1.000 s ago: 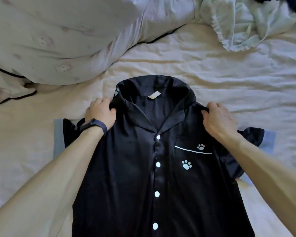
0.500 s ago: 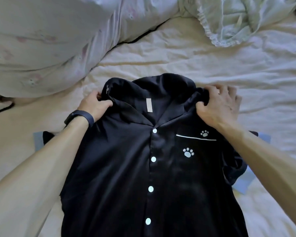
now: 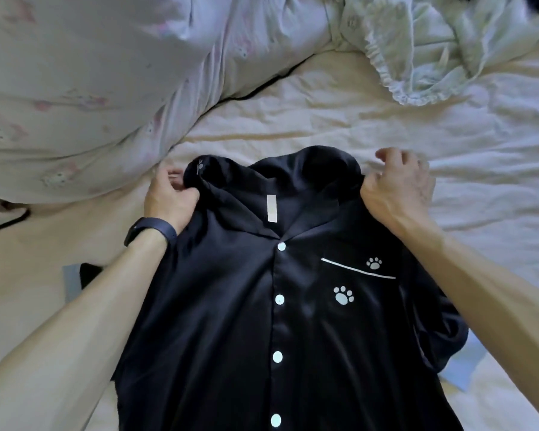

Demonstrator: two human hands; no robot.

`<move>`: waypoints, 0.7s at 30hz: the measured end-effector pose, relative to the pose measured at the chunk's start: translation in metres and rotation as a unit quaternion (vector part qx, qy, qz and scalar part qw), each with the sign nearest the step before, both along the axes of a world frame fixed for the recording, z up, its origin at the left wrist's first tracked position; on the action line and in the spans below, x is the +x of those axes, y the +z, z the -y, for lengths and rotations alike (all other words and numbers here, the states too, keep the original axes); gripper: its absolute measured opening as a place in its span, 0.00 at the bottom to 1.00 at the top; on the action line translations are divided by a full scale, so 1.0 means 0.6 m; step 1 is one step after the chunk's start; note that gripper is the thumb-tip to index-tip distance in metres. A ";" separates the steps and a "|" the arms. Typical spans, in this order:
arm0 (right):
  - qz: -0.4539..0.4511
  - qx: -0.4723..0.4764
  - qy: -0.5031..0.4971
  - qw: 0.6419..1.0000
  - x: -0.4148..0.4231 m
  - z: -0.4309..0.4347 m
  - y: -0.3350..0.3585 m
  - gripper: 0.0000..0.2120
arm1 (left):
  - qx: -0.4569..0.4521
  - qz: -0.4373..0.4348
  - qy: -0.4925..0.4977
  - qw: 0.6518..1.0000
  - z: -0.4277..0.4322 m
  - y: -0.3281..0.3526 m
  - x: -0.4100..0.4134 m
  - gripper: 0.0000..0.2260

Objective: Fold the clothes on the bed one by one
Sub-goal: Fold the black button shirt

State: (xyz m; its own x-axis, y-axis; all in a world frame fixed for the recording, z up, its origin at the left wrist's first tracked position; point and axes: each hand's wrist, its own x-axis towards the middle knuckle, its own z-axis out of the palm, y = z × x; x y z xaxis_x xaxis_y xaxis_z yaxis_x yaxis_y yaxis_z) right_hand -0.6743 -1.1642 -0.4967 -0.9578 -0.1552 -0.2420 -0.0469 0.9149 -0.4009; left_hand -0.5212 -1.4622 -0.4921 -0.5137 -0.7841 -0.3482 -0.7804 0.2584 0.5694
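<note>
The black shirt (image 3: 231,321) lies front up on the bed (image 3: 324,119), buttoned, collar toward the far edge. A pale green garment (image 3: 442,48) lies crumpled near the far right corner.

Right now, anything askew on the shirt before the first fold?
Yes. The black pajama shirt isn't flat: its sleeve under the right forearm is bunched, blue cuff poking out, and the collar is rucked up where the left hand pinches it. Nothing looks torn.
</note>
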 end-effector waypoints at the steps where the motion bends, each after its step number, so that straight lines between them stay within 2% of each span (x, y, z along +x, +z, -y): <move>1: -0.029 -0.027 0.009 0.999 0.001 0.009 0.007 0.21 | 0.006 -0.044 0.032 0.999 0.003 0.004 -0.009 0.18; 2: -0.057 -0.040 0.038 0.997 0.003 0.020 0.013 0.23 | -0.004 -0.068 0.034 0.997 0.007 0.005 -0.018 0.19; 3: -0.072 -0.035 0.079 0.994 0.003 0.030 0.016 0.24 | -0.029 -0.063 -0.004 0.998 0.011 0.006 -0.028 0.19; 5: -0.067 0.030 0.164 0.984 -0.002 0.049 0.010 0.29 | -0.094 0.008 -0.142 0.985 0.017 0.006 -0.040 0.22; 7: -0.060 0.101 0.202 0.972 -0.012 0.060 -0.003 0.23 | -0.163 0.100 -0.249 0.950 0.020 0.007 -0.052 0.21; 9: -0.068 0.126 0.203 0.969 -0.021 0.064 -0.007 0.16 | -0.232 0.147 -0.293 0.916 0.024 0.013 -0.063 0.15; 11: -0.047 0.054 0.178 0.981 -0.027 0.063 0.002 0.15 | -0.229 0.108 -0.284 0.925 0.030 0.022 -0.066 0.11; 13: 0.041 -0.079 0.115 0.989 -0.036 0.061 0.016 0.16 | -0.146 0.024 -0.210 0.966 0.035 0.033 -0.060 0.11; 15: 0.104 -0.152 0.047 0.982 -0.052 0.057 0.023 0.22 | -0.080 -0.023 -0.139 0.987 0.038 0.036 -0.051 0.12; 17: 0.130 -0.128 0.018 0.983 -0.064 0.048 0.013 0.26 | -0.061 -0.010 -0.121 0.991 0.042 0.028 -0.046 0.12; 21: 0.114 -0.029 0.014 0.993 -0.068 0.032 -0.012 0.23 | -0.080 0.054 -0.141 0.985 0.052 0.006 -0.045 0.12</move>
